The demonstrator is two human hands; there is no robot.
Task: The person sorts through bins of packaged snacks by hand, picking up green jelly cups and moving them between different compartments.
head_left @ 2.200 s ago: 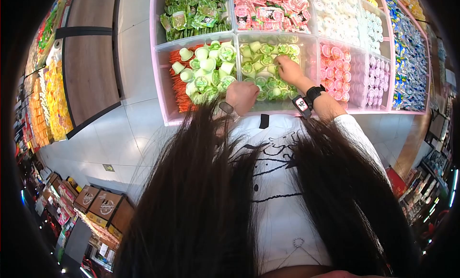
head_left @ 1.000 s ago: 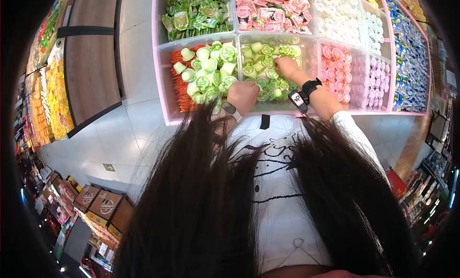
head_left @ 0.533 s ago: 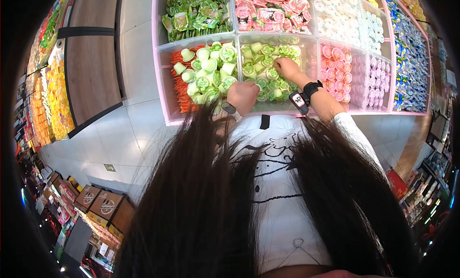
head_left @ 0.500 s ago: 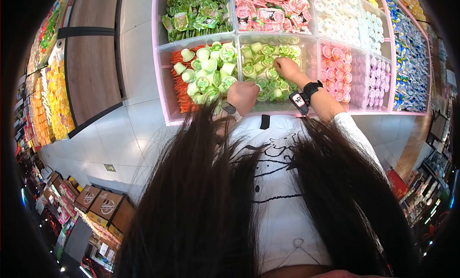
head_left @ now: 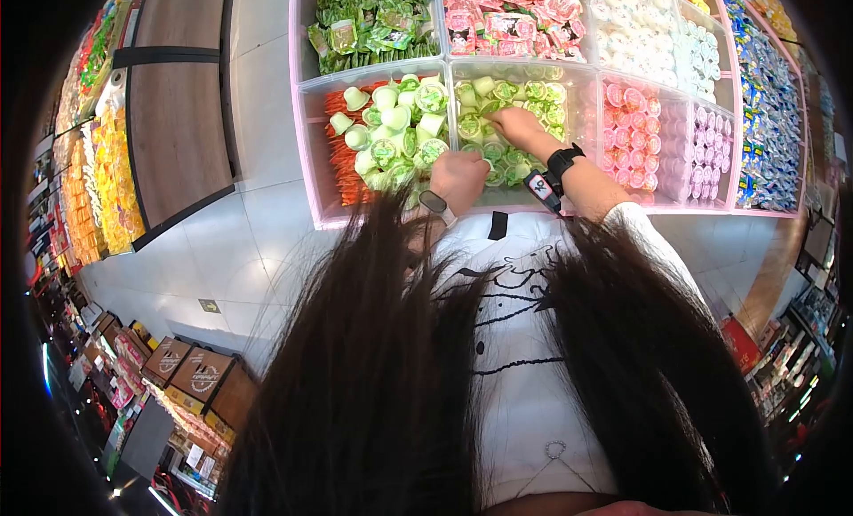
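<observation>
My left hand (head_left: 458, 182) is closed at the divider between two compartments, beside a heap of pale green jelly cups (head_left: 391, 134); what its fingers hold, if anything, is hidden. Over the neighbouring compartment of green cups (head_left: 508, 168), my right hand (head_left: 515, 125) reaches in from the right with its fingers pointing down and left. Its fingertips touch or nearly touch the cups, and whether one is gripped cannot be made out. Orange-red packets (head_left: 342, 165) lie left of the heaped cups.
Pink cups (head_left: 629, 134) and purple cups (head_left: 711, 152) fill compartments to the right. Green packets (head_left: 378, 23) and pink packets (head_left: 515, 23) lie behind. A pink-edged rim (head_left: 311, 174) borders the display. Brown boxes (head_left: 200, 374) stand at lower left.
My right hand has moved left across the green cups, toward the divider. My left hand stays near the divider, slightly turned. The whole view has shifted a little to the right.
</observation>
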